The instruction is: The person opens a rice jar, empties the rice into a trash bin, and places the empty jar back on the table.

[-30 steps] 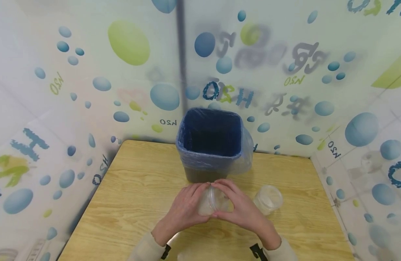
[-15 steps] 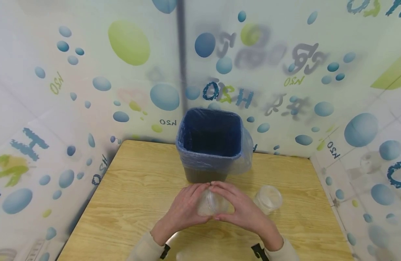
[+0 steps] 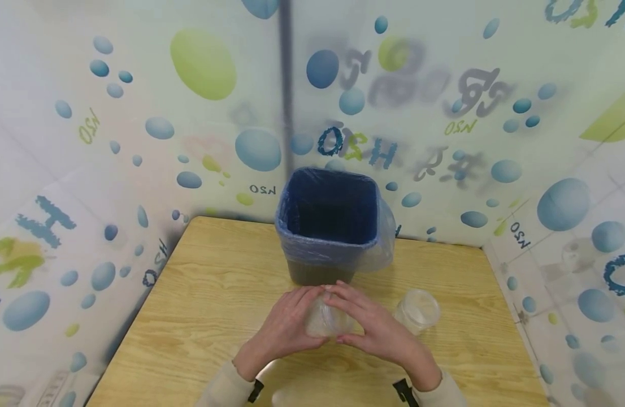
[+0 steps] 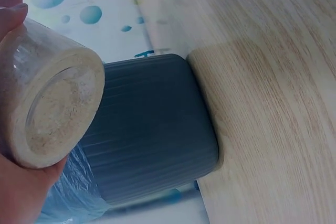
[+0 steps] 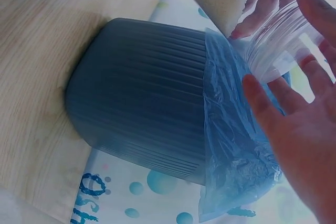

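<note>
Above the wooden table, in front of a bin, my left hand grips a clear jar, which is tilted on its side. Pale grains show through its base in the left wrist view, and they lie heaped toward that end. My right hand curves its fingers and thumb round the jar's clear ridged top. Whether that top is a separate lid I cannot tell. The fingertips of both hands come close together over the jar. To the right of my right hand stands a second clear jar.
A dark ribbed bin with a blue plastic liner folded over its rim stands just beyond my hands, mouth up. Patterned walls rise behind and beside the table. A pale, blurry shape lies at the near edge.
My right hand's fingers have shifted round the jar's top, and the thumb has moved slightly right. My left hand keeps its grip. The bin and second jar stay put.
</note>
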`<state>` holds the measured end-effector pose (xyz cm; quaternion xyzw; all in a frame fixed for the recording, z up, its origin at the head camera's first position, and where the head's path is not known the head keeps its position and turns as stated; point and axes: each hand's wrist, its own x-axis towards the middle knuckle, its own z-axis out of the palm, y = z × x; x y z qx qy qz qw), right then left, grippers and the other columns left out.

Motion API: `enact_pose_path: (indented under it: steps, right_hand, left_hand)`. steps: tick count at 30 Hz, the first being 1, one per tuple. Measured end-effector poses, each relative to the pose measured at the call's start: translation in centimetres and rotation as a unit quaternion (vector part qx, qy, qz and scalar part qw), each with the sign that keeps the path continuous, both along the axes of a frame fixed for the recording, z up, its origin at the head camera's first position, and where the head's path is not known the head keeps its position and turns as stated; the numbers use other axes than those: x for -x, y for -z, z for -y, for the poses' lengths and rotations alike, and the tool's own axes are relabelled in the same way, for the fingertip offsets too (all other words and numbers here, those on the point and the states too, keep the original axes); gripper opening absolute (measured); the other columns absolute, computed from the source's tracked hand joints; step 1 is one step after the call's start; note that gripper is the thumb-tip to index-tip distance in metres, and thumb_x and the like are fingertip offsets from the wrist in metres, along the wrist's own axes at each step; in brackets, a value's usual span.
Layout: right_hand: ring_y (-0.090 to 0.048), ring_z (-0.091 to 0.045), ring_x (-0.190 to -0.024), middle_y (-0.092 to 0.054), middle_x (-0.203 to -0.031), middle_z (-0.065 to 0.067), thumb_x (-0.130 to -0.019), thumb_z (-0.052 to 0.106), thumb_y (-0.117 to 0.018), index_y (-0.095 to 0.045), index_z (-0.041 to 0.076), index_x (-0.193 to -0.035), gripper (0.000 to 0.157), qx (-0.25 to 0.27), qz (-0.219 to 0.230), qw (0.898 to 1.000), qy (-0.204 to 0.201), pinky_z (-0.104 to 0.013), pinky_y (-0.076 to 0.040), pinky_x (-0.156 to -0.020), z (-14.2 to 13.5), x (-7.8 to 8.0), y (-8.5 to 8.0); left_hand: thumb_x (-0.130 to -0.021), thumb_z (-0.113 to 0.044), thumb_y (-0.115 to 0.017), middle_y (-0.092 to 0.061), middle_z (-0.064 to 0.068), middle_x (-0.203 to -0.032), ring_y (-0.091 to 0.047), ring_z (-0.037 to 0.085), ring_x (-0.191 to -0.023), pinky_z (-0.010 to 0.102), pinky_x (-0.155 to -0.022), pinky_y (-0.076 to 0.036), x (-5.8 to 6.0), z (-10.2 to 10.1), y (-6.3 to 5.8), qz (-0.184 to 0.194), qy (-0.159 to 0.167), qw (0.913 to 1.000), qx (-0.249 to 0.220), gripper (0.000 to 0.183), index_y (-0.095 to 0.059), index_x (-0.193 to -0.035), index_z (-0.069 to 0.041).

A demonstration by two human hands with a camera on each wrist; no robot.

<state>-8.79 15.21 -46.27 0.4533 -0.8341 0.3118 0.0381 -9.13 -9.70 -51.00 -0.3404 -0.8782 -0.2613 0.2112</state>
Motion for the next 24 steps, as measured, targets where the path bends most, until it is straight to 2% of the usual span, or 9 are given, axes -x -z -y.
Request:
enact_pose_path:
  steps: [3, 5, 7, 9, 12, 14, 16, 20, 24]
  right_hand:
    - [-0.034, -0.032, -0.151, -0.037, -0.165, -0.006, -0.084, 0.024, -0.086, -0.045, 0.018, -0.156, 0.083, 0.003, -0.010, 1.000, -0.003, -0.052, -0.045, -0.111, 0.1, 0.0, 0.1]
    - [-0.037, -0.033, -0.150, -0.032, -0.167, -0.008, -0.082, 0.028, -0.088, -0.043, 0.018, -0.157, 0.088, 0.010, 0.000, 1.000, 0.010, -0.052, -0.048, -0.108, 0.2, -0.1, 0.0]
    - [-0.039, -0.034, -0.148, -0.029, -0.169, -0.010, -0.082, 0.034, -0.088, -0.041, 0.018, -0.158, 0.091, 0.019, 0.018, 0.999, 0.040, -0.052, -0.049, -0.106, 0.4, -0.4, -0.1]
    - [-0.044, -0.035, -0.144, -0.029, -0.167, -0.013, -0.085, 0.039, -0.086, -0.040, 0.016, -0.159, 0.090, 0.034, 0.044, 0.995, 0.085, -0.048, -0.054, -0.100, 0.8, -0.7, -0.1]
    - [-0.055, -0.035, -0.131, -0.041, -0.158, -0.015, -0.093, 0.043, -0.077, -0.042, 0.010, -0.157, 0.080, 0.058, 0.099, 0.980, 0.165, -0.038, -0.061, -0.085, 1.7, -1.1, 0.1]
    - [-0.062, -0.031, -0.120, -0.048, -0.151, -0.015, -0.096, 0.044, -0.071, -0.045, 0.009, -0.155, 0.074, 0.053, 0.128, 0.968, 0.211, -0.029, -0.061, -0.074, 2.2, -1.3, 0.3]
    - [-0.066, -0.026, -0.111, -0.052, -0.148, -0.012, -0.096, 0.049, -0.069, -0.047, 0.011, -0.155, 0.073, 0.033, 0.153, 0.956, 0.247, -0.029, -0.059, -0.073, 2.6, -1.4, 0.4]
    - [-0.068, -0.022, -0.105, -0.055, -0.146, -0.010, -0.092, 0.058, -0.069, -0.048, 0.014, -0.154, 0.079, -0.003, 0.178, 0.945, 0.275, -0.031, -0.058, -0.076, 2.9, -1.5, 0.4]
    - [-0.066, -0.023, -0.107, -0.055, -0.144, -0.010, -0.089, 0.057, -0.075, -0.049, 0.013, -0.153, 0.082, 0.022, 0.213, 0.939, 0.270, -0.029, -0.060, -0.074, 3.0, -1.4, 0.3]
  left_hand:
    - [-0.057, -0.043, -0.097, -0.066, 0.005, -0.124, -0.065, 0.024, -0.110, 0.043, -0.093, -0.056, 0.0, 0.1, 0.1, -0.003, 0.000, 1.0000, 0.000, 0.097, -0.055, -0.137, -0.009]
    - [-0.057, -0.043, -0.097, -0.066, 0.006, -0.124, -0.066, 0.024, -0.109, 0.044, -0.092, -0.056, 0.0, 0.1, 0.1, -0.012, 0.000, 0.9999, 0.001, 0.098, -0.055, -0.139, -0.009]
    - [-0.057, -0.044, -0.097, -0.066, 0.006, -0.124, -0.066, 0.025, -0.108, 0.044, -0.091, -0.056, 0.0, 0.1, 0.2, -0.027, -0.002, 0.9996, 0.005, 0.099, -0.055, -0.140, -0.008]
    - [-0.058, -0.044, -0.096, -0.066, 0.007, -0.123, -0.067, 0.026, -0.106, 0.044, -0.090, -0.057, 0.0, 0.0, 0.2, -0.047, -0.012, 0.9987, 0.015, 0.098, -0.056, -0.139, -0.008]
    - [-0.060, -0.045, -0.095, -0.065, 0.007, -0.123, -0.067, 0.027, -0.104, 0.045, -0.089, -0.056, -0.1, 0.0, 0.3, -0.071, -0.034, 0.9963, 0.034, 0.094, -0.058, -0.138, -0.008]
    - [-0.061, -0.045, -0.094, -0.065, 0.007, -0.124, -0.067, 0.028, -0.106, 0.045, -0.090, -0.056, -0.2, 0.0, 0.4, -0.077, -0.050, 0.9945, 0.050, 0.092, -0.058, -0.138, -0.009]
    - [-0.062, -0.045, -0.093, -0.064, 0.007, -0.126, -0.066, 0.028, -0.107, 0.046, -0.092, -0.056, -0.2, 0.0, 0.4, -0.079, -0.060, 0.9931, 0.062, 0.092, -0.058, -0.139, -0.009]
    - [-0.062, -0.046, -0.094, -0.063, 0.007, -0.127, -0.065, 0.028, -0.110, 0.047, -0.093, -0.055, -0.3, -0.1, 0.5, -0.080, -0.068, 0.9918, 0.073, 0.094, -0.057, -0.141, -0.011]
    - [-0.062, -0.047, -0.095, -0.063, 0.007, -0.128, -0.064, 0.028, -0.111, 0.047, -0.094, -0.054, -0.3, -0.1, 0.5, -0.077, -0.070, 0.9915, 0.078, 0.095, -0.056, -0.142, -0.011]
